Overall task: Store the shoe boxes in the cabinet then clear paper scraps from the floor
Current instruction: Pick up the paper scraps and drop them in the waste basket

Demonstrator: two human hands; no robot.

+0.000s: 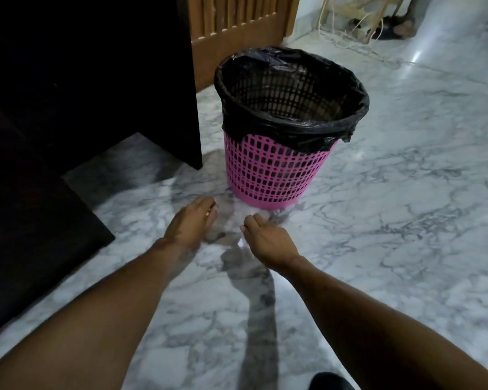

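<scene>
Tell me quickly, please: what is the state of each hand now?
Left hand: fingers curled downward, palm hidden; cannot tell if it holds anything.
Right hand: fingers curled, white bit under it; cannot tell if held.

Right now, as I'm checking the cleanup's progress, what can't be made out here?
Head view:
Pink bin: bottom hidden by its black liner and rim.
Left hand and right hand: fingers hidden underneath, blurred; any scrap held unclear.
Dark furniture: unlit, cut off by left edge; no boxes discernible.
</scene>
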